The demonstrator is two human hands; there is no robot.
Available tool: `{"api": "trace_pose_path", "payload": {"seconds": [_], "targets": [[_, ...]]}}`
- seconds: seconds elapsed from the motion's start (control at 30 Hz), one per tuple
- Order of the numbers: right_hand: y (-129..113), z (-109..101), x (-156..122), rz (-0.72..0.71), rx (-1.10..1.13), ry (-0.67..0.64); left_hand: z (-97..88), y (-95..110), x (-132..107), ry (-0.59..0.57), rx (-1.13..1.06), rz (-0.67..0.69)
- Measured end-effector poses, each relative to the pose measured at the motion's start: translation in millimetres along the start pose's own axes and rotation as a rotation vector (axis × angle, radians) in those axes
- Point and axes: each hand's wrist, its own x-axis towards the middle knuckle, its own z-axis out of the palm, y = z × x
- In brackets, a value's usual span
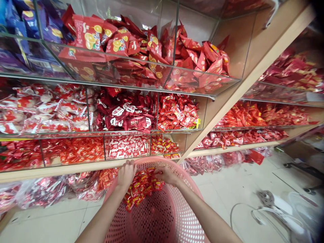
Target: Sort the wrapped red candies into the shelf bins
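Reaches into a pink basket, with red candies inside, between left hand and right hand. Curls right fingers narrowly at their upper-right edge, left fingers by the far rim; cannot tell any firm hold. Faces candy-filled shelf beyond.

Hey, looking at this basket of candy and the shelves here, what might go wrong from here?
Some red packets could spill over the rim, since they're heaped against the far side of the pink basket.

The basket might tip or shift if pushed: the left hand is at its rim, while the right hand is among the packets.

A cord on the floor to the right could catch a foot.
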Motion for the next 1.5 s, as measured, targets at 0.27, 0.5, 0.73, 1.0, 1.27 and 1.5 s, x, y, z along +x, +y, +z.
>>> {"api": "trace_pose_path", "payload": {"seconds": [0.27,0.5,0.73,1.0,1.27,1.5], "targets": [[15,8,6,-0.040,-0.203,0.093,1.0,0,0,-0.009,0.005,-0.005],[25,17,12,-0.005,-0.069,0.098,2.7,-1,1,-0.007,-0.007,-0.010],[17,23,12,0.109,0.096,0.095,2.4,-1,1,-0.007,-0.005,-0.005],[13,24,7,0.167,-0.046,0.176,3.7,-1,1,-0.005,-0.016,-0.012],[-29,-9,6,-0.090,-0.524,0.416,3.4,-1,1,-0.003,-0.003,-0.001],[-62,-71,44,-0.245,-0.582,0.430,5.8,-2,0,0.010,-0.018,-0.002]]}}
